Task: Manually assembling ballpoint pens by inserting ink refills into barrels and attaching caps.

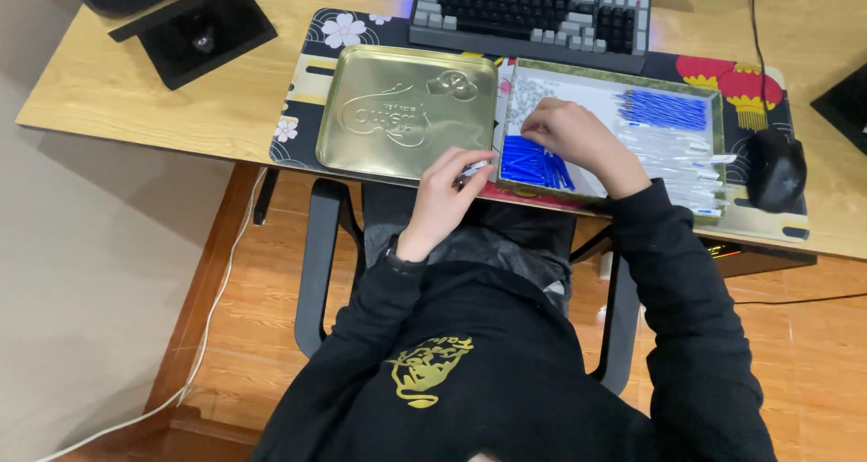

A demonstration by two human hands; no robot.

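A shallow tin tray (719, 117) lies on the desk mat, holding a pile of blue pen parts (533, 166) at its near left, more blue pieces (666, 110) at its far right, clear tubes (673, 159) on the right and small grey bits (535, 92) at the far left. My right hand (578, 137) rests inside the tray over the white middle, fingers curled at the grey bits. My left hand (444, 196) hovers at the tray's near left corner, pinching a small clear and blue pen piece (474, 168).
The gold embossed tin lid (406, 110) lies left of the tray. A keyboard (533, 10) sits behind, a black mouse (775, 168) to the right, a black stand (194, 28) at far left. The patterned desk mat (312, 74) covers the wooden desk (135, 92).
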